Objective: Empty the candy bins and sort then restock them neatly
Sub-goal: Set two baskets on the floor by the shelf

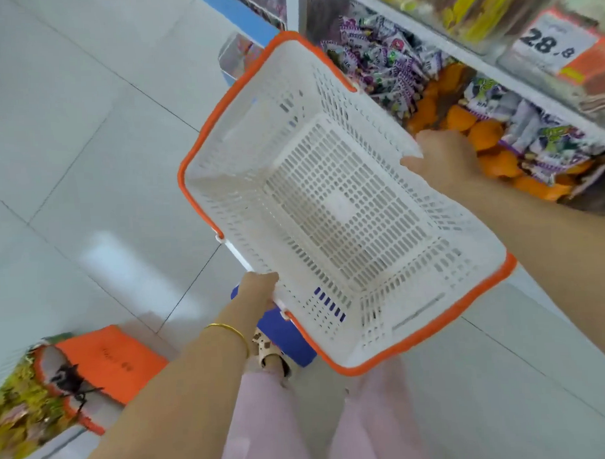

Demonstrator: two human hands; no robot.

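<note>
The left hand (258, 290) grips the near rim of an empty white basket (224, 184), fingers curled under it. The right hand (444, 155) clasps the far rim, thumb on top. Just beyond, orange candies (484, 135) and purple-white packets (388, 65) fill the shelf bin.

The orange-and-white price tag (558, 45) reads "28.8" — print on the purple candy wrappers (388, 61) is too blurred.
</note>
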